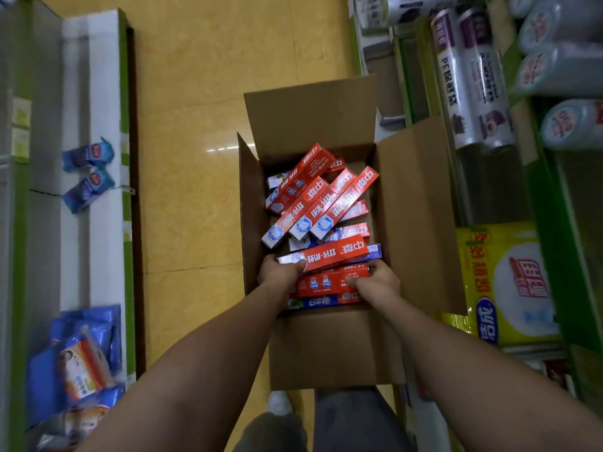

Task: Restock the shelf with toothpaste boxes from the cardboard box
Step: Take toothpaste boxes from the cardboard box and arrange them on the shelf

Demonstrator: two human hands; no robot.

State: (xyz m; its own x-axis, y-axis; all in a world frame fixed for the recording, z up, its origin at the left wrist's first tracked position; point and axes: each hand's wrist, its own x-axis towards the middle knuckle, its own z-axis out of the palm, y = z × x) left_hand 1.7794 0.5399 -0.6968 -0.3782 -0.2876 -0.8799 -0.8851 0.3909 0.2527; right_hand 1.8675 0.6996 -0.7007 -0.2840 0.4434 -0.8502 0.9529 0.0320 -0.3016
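Note:
An open cardboard box (411, 203) stands on the floor in front of me, flaps spread. Several red and blue toothpaste boxes (321, 203) lie jumbled inside it. My left hand (280, 272) grips the left end of a red toothpaste box (336, 252) lying crosswise near the front. My right hand (378, 282) grips the right end of another red toothpaste box (326, 282) just below it. A blue toothpaste box (323, 301) lies under both hands at the front wall.
A white and green shelf (104, 93) on the left holds blue packets (88, 172) and blue bags (78, 360). On the right, green shelves (554, 203) carry plastic-wrap rolls (470, 76) and a yellow package (502, 282). Yellow tiled floor (195, 93) runs between them.

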